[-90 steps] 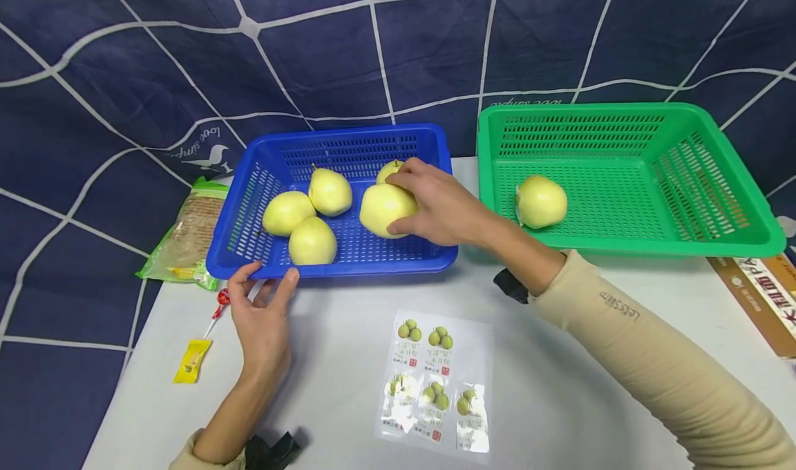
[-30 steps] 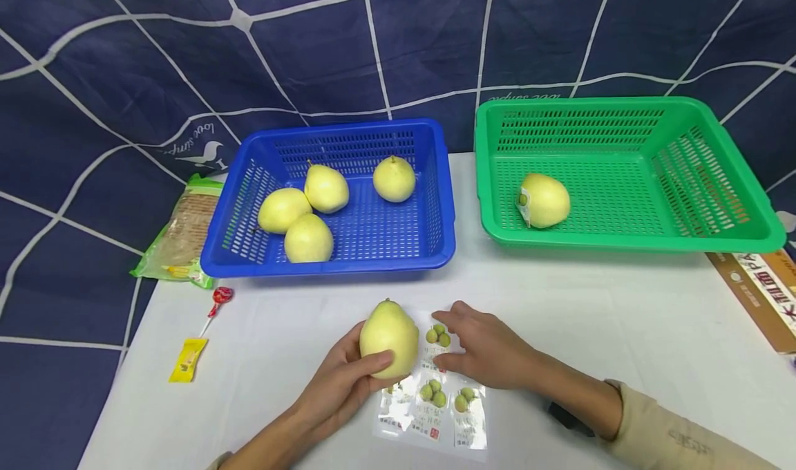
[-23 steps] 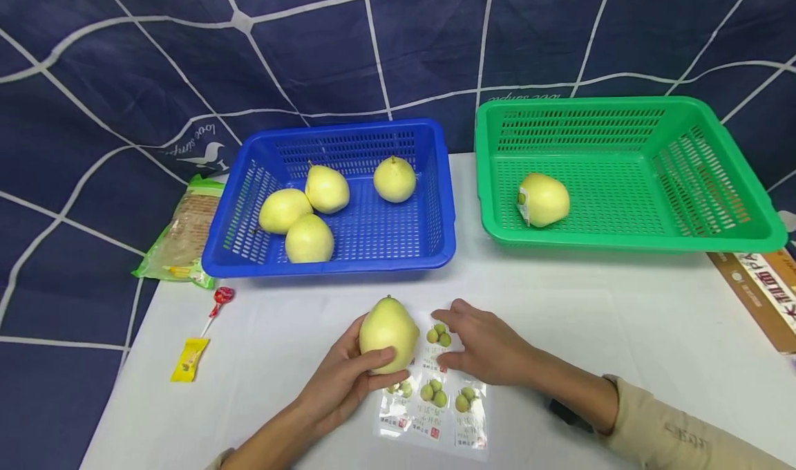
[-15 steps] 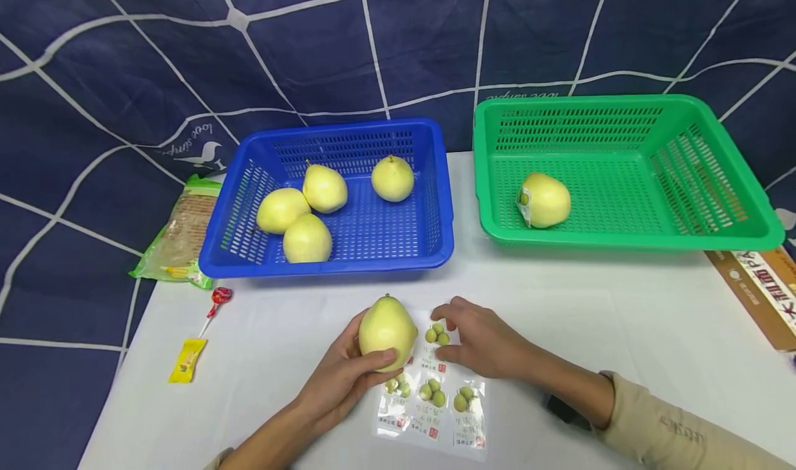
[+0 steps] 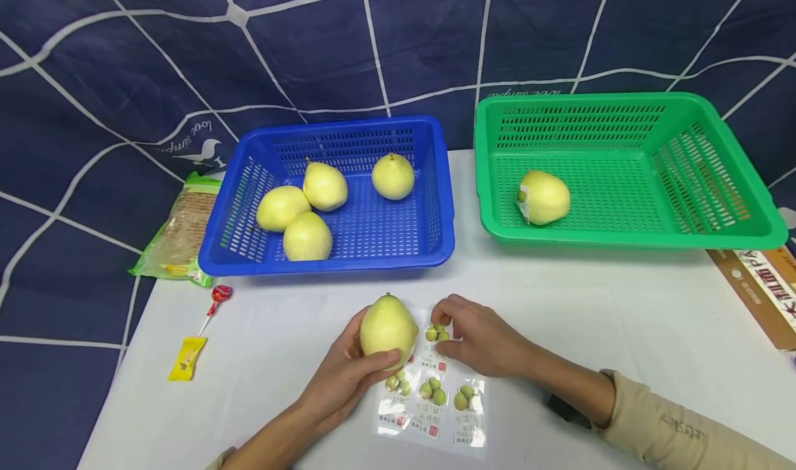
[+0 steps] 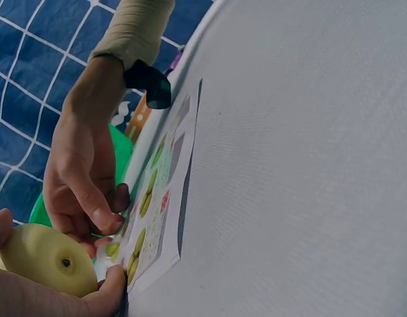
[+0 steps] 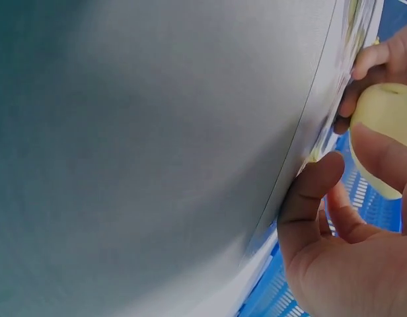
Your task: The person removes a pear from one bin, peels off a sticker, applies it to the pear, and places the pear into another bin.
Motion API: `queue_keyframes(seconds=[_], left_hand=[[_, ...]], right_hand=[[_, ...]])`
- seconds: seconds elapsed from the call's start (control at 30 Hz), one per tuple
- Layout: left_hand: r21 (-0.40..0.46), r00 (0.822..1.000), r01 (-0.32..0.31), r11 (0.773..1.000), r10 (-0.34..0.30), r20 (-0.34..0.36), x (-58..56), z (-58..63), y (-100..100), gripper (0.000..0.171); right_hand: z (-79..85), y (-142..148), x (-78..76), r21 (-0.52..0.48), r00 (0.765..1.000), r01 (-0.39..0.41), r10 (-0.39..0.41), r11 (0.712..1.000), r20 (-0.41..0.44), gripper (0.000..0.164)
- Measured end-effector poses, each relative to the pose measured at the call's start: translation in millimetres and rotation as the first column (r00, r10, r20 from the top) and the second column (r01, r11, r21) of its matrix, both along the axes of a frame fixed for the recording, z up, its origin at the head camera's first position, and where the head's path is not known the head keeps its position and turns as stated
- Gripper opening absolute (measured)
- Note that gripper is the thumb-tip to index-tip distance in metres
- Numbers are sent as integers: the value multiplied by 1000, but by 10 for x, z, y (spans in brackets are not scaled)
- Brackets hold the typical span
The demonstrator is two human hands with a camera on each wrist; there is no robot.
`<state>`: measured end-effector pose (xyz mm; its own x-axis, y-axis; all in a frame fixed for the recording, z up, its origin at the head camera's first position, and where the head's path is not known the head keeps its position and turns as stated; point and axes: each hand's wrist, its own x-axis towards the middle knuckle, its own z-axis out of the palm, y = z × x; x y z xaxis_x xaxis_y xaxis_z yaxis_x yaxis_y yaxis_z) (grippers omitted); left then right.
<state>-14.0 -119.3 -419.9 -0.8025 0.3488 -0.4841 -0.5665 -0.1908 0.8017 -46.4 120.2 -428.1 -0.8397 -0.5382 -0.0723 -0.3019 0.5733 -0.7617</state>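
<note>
We record the left hand [image 5: 342, 380] gripping a large yellow-green pear [image 5: 387, 330], thumb laid across its near side, stem end pointing away from us. In the head view this pear overlaps the upper left of a sticker sheet [image 5: 468, 376] lying on the white tabletop [image 5: 597, 325]; we cannot tell whether the two touch. The right hand [image 5: 484, 340] is at the sheet's far end, thumb and index finger bent towards each other over a pear-printed label [image 5: 432, 334]; we cannot tell whether they pinch its edge. In the left wrist view we see both hands close together there.

Beyond the sheet we note a blue basket [image 5: 373, 266] containing a cluster of three pears [image 5: 282, 209] at left and a lone pear [image 5: 393, 177] at right rear. Beside it we log a green basket [image 5: 628, 239], with a labelled pear [image 5: 548, 198] near its left end.

On our left: a green-edged food bag [image 5: 180, 238] beside the blue basket, a red lollipop [image 5: 221, 294], and a yellow packet [image 5: 186, 359] just below its stick. At far right, a printed box [image 5: 761, 294], partly hidden by the green basket
</note>
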Motion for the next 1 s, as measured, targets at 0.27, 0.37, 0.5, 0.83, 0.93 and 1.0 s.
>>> queue_keyframes(seconds=[0.27, 0.37, 0.5, 0.83, 0.93, 1.0], left_hand=[[-48, 999, -1, 999, -1, -37, 6, -1, 42, 76], [-48, 999, 0, 999, -2, -42, 1, -4, 52, 76], [-58, 999, 4, 998, -7, -47, -3, -8, 62, 75], [-86, 998, 54, 995, -57, -39, -36, -11, 18, 76], [-66, 994, 101, 993, -103, -33, -80, -8, -24, 76], [-44, 989, 137, 990, -139, -44, -109, -6, -46, 76]], right_hand=[[22, 10, -46, 23, 999, -26, 27, 999, -27, 14], [76, 37, -40, -19, 998, -34, 33, 999, -44, 16], [218, 100, -31, -141, 997, -52, 44, 989, -60, 18], [576, 236, -13, -356, 979, -201, 190, 913, -67, 22], [611, 193, -18, -381, 978, -204, 201, 902, -47, 21], [617, 155, -27, -392, 980, -192, 200, 900, -22, 21]])
